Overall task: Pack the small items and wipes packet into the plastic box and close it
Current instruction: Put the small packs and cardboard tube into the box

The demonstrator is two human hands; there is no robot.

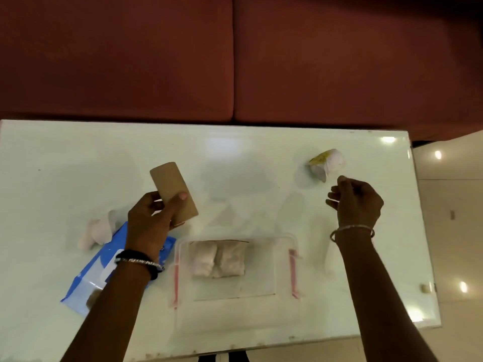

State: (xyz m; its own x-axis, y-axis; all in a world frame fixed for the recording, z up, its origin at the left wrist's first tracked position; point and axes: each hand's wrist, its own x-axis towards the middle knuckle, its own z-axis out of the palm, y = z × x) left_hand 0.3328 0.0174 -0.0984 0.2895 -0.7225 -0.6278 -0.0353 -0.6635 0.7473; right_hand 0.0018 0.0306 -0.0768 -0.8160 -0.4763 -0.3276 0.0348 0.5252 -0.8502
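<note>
A clear plastic box point(183, 296) with pink side latches sits open near the table's front edge, and two pale wrapped bundles point(218, 259) lie inside it. My left hand point(151, 220) holds a brown cardboard tube point(171, 190) above the table, left of the box. Under my left wrist lies the blue and white wipes packet point(91, 280). A crumpled white tissue point(98, 231) rests just left of the packet. My right hand point(355, 199) hovers with fingers loosely curled and nothing in it, just below a white and yellow crumpled wrapper point(326, 163).
The glossy white table point(248, 158) ends at a red sofa point(235, 61) at the far side. Pale floor tiles point(454, 205) lie beyond the table's right edge. Ceiling lights glare on the table's right part.
</note>
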